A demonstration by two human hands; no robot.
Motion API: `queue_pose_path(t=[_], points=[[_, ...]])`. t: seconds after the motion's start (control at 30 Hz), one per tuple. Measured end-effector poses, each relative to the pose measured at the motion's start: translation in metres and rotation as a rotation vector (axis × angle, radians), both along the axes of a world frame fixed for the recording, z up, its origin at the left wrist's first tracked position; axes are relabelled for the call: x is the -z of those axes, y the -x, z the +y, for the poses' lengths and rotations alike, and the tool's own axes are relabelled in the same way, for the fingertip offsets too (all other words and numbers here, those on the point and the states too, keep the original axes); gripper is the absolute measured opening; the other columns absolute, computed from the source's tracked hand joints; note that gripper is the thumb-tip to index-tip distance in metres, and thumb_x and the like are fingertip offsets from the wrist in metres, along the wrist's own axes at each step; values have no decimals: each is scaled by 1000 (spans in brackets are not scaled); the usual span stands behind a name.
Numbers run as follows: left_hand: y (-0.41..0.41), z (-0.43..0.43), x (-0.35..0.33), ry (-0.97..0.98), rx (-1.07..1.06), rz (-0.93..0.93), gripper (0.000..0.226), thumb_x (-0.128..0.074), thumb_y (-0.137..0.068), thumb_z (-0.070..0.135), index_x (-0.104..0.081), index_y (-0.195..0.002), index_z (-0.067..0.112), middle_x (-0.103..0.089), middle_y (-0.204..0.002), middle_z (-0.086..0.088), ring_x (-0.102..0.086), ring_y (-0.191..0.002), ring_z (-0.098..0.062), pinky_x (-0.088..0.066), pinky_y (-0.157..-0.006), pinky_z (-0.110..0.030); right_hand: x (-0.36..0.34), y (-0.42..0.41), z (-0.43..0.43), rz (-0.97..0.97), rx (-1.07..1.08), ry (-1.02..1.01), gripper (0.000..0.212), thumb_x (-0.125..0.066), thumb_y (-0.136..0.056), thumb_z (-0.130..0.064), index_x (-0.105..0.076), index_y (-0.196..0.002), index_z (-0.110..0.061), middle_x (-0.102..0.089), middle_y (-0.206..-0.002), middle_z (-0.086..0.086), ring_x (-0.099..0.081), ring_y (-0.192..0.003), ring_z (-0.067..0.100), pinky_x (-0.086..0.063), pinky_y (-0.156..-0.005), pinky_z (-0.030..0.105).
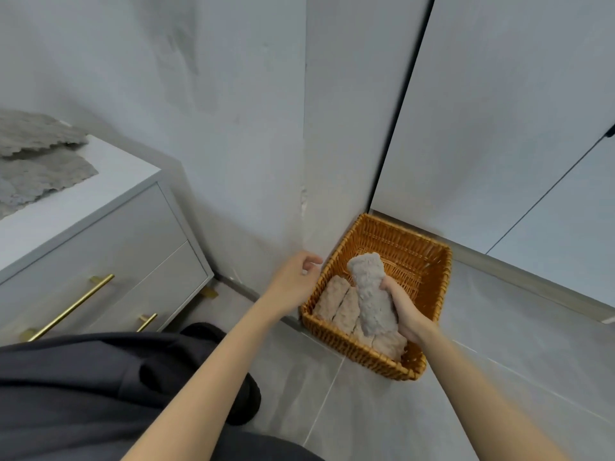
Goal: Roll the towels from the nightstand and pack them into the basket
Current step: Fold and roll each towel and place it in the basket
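Observation:
An orange wicker basket [422,261] stands on the floor in the corner. Inside it, along its near-left side, lie several rolled pinkish-beige towels [332,301]. My right hand [407,311] grips a rolled grey towel [371,291] over the basket, its far end pointing up and away. My left hand [296,277] hovers at the basket's left rim, fingers loosely curled, holding nothing. Flat grey towels [36,161] lie unrolled on the white nightstand [109,181] at the left.
The nightstand has two drawers with brass bar handles [71,307]. White walls meet just behind the basket, and a cabinet door with a dark gap [399,108] rises at the right. Grey tiled floor [499,377] spreads right of the basket. My dark-clothed legs [100,387] fill the lower left.

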State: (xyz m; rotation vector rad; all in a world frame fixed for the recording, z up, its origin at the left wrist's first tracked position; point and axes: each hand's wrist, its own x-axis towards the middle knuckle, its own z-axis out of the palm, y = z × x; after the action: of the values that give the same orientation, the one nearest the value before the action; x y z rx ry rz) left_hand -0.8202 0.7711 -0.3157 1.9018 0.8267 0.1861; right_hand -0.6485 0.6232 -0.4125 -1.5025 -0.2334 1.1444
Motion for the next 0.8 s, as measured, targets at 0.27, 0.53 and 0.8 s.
queue_pose_path(t=[0.27,0.53,0.8], points=[[-18,-2,42,-124,164,89,25,-42,-99,21,-55,-121,19,-56,-116,5,-49,-95,-4,-36,-74,-12,53,-43,43,443,567,-123,42,-48,-96,-22,-44,-136,-11,-56,-128,15,-56,-114,31,-43,-102,48],[-31,10,75,-131,212,157,31,-41,-99,21,-53,-128,19,-55,-128,3,-48,-104,-3,-35,-84,-14,99,-85,90,458,695,-34,48,-54,-97,-20,-39,-142,-7,-50,-138,14,-53,-122,31,-43,-103,50],[-29,21,86,-95,174,114,30,-39,-100,27,-51,-128,31,-53,-124,12,-48,-106,2,-34,-77,-3,136,-112,127,118,649,219,40,-55,-96,-20,-39,-131,-11,-51,-127,9,-53,-115,25,-47,-97,41]])
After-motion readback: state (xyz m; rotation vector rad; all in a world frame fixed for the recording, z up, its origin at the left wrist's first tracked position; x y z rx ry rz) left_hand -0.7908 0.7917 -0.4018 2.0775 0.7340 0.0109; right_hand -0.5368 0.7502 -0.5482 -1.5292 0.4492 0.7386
